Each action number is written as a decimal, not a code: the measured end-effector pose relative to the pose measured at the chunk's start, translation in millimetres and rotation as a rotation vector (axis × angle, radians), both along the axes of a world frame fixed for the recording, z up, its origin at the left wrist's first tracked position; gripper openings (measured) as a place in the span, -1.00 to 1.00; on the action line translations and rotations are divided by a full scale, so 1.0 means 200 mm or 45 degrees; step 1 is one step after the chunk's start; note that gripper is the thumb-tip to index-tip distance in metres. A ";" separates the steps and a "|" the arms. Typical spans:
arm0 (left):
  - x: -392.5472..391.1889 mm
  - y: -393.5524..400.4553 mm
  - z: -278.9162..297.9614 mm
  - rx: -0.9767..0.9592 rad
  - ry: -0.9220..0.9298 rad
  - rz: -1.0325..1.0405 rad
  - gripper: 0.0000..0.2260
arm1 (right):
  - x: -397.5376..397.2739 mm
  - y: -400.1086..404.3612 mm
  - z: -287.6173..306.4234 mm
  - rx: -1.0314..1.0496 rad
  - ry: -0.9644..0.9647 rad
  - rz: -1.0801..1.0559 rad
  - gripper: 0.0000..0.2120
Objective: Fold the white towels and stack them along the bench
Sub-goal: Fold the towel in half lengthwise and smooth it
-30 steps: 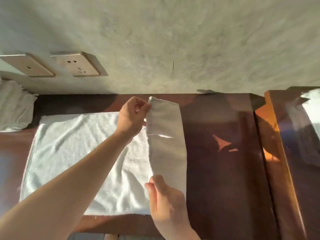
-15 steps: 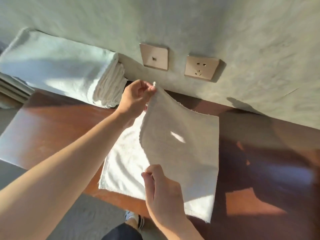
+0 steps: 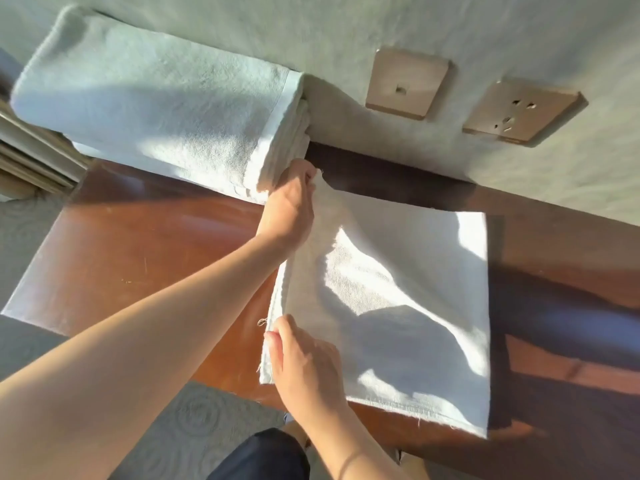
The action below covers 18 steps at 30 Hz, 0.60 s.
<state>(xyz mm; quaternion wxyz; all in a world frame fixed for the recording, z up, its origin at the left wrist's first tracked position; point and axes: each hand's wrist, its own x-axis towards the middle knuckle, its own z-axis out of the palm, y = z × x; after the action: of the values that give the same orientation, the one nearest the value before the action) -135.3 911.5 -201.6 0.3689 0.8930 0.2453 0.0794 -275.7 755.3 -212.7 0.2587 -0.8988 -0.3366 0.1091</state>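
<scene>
We count two hands at work and one white towel (image 3: 398,306) between them. The towel lies folded over on the reddish-brown wooden worktop (image 3: 138,258), its far edge close to the wall and its near edge reaching the worktop's front edge; sunlight falls across it in bright patches. Our left hand (image 3: 289,209) reaches to the towel's far left corner, fingers (image 3: 304,174) curled and pinching that corner, which is lifted a little off the layer below. Our right hand (image 3: 304,368) sits at the near left corner, fingers curled down over the towel's edge and gripping it, with the thumb on top; a loose thread sticks out just beside it. To the left, touching the wall and resting at the back of the worktop, we see one stack of folded towels (image 3: 156,109), white, with several layers showing at its right end; we cannot count them exactly. The left hand is just beside that end of the stack. On the pale green wall (image 3: 519,36) we count two beige square plates: one plate with a single small hole (image 3: 405,84) on the left, and one power socket (image 3: 519,112) with several slots to its right. Below the worktop there is a grey patterned floor (image 3: 194,420), and a dark trouser leg (image 3: 263,455) shows at the bottom edge.
</scene>
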 end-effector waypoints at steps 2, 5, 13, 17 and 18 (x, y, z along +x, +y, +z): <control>-0.04 0.02 -0.08 0.045 0.030 -0.083 -0.71 | -0.02 0.02 -0.06 -0.121 0.000 0.045 -0.75; -0.12 0.03 -0.17 0.088 0.150 -0.194 -0.51 | -0.04 0.03 -0.08 -0.197 0.077 0.184 -0.77; -0.56 -0.21 -0.25 0.274 0.069 -0.376 -0.54 | 0.18 -0.26 0.04 0.085 0.141 -0.019 -0.77; -0.71 -0.46 -0.31 0.225 0.203 -0.289 -0.48 | 0.48 -0.40 -0.06 0.009 -0.194 -0.227 -0.87; -0.73 -0.51 -0.33 0.271 0.253 -0.263 -0.46 | 0.56 -0.41 -0.07 -0.022 -0.272 -0.244 -0.86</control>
<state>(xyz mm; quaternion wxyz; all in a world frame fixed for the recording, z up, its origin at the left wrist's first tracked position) -281.4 809.8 -267.7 0.2525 0.9509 0.1778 -0.0219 -164.7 672.8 -226.3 0.2228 -0.9355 -0.2739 -0.0093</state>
